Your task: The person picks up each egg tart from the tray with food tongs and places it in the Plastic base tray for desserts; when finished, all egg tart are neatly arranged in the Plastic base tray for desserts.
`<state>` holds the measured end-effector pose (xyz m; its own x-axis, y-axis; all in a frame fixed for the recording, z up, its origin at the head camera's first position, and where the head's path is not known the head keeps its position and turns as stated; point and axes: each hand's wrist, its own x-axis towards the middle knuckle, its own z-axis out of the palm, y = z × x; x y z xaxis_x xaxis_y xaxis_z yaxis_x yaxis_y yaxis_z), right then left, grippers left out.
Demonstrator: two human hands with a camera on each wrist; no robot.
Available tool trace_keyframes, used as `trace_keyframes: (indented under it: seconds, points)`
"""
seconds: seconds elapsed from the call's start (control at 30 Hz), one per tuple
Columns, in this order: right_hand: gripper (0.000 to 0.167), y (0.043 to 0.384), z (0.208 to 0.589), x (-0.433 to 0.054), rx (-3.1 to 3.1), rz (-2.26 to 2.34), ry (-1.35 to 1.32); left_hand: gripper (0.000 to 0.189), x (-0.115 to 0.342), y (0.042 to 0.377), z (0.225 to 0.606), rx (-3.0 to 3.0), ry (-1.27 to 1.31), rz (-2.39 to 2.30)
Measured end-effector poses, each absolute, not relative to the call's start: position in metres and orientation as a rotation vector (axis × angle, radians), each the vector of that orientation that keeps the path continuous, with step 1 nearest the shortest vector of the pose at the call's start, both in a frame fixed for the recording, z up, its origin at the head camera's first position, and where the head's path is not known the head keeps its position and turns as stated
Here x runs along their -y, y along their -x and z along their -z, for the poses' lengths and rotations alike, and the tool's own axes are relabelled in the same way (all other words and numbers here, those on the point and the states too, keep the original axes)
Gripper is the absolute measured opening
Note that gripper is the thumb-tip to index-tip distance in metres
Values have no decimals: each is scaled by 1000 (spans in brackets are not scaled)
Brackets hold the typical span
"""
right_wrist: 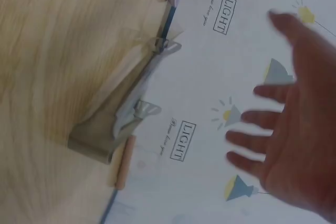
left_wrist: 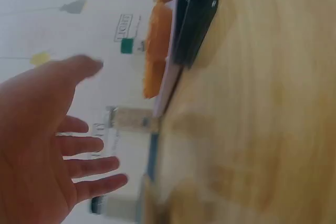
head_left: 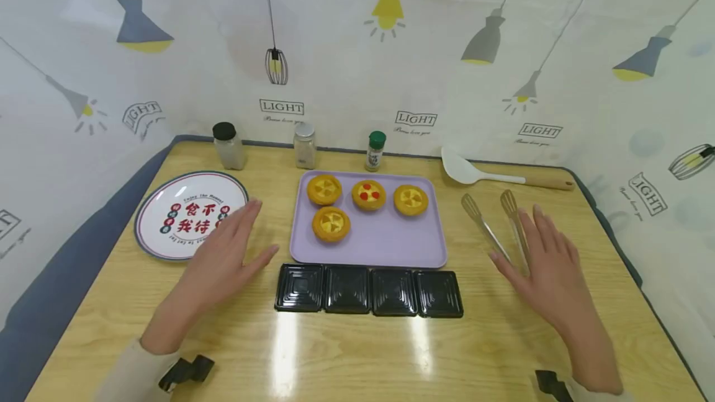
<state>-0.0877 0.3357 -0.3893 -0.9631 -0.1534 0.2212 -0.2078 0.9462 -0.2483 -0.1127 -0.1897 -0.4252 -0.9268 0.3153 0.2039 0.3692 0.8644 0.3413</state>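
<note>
Tongs (head_left: 494, 239) lie on the bench (head_left: 352, 352) near the right hand (head_left: 550, 278), which I see raised with straight fingers and the thumb held wide, a gap showing between hand and tongs in the right-wrist view. Across from it, my left hand (head_left: 223, 259) is just as wide, hiding part of the plate (head_left: 184, 197) from my head camera. Between the hands, a lilac tray (head_left: 391, 234) bears four tarts (head_left: 331, 224), with four black dishes (head_left: 368, 290) lined along its near edge.
</note>
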Motion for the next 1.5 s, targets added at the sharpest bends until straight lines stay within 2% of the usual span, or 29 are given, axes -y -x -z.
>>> trace_keyframes:
  seconds: [0.27,0.47,0.9,1.5]
  points:
    - [95,102,402,-346,3119,-608,30,61,170,152,451,2852,369,1357]
    - [102,113,421,-354,3200,-610,159,50,162,170,462,2810,140,1587]
    - [92,115,436,-352,3122,-628,237,41,159,174,471,2815,264,1350]
    - [86,117,450,-368,2948,-818,239,39,158,173,472,2816,239,1351]
